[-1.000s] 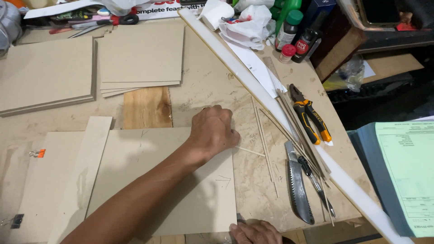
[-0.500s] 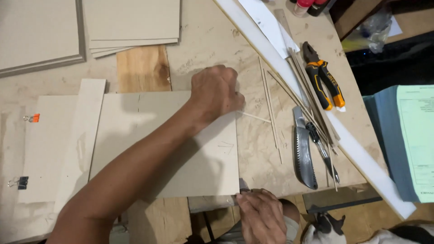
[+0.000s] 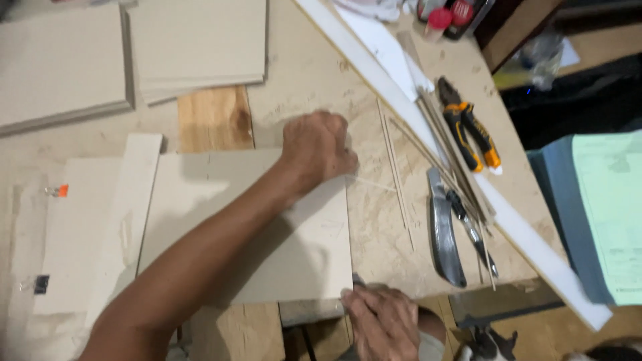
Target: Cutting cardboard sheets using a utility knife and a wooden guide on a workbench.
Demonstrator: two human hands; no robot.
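Orange-handled pliers (image 3: 468, 130) lay on the bench (image 3: 314, 73) beside a closed folding knife (image 3: 445, 230). Stacked boards (image 3: 197, 43) sat at the far side, with a green paper sheet (image 3: 612, 214) off to the right.

**Layout of the bench**

A board (image 3: 267, 234) lies flat on the bench (image 3: 314, 73), near its front edge. The left hand (image 3: 317, 150) rests on the far right corner of the board, and the right hand (image 3: 381, 321) is at its near right corner, at the bench edge. Left of the board lies a strip (image 3: 130, 214), partly on a sheet (image 3: 73, 234). Behind the board is a wood block (image 3: 214, 119), and behind that a stack of boards (image 3: 197, 43). Right of the board lie thin sticks (image 3: 394, 167), then a knife (image 3: 445, 230), and pliers (image 3: 468, 130) farther back. A long rail (image 3: 535, 247) runs diagonally along the right side.
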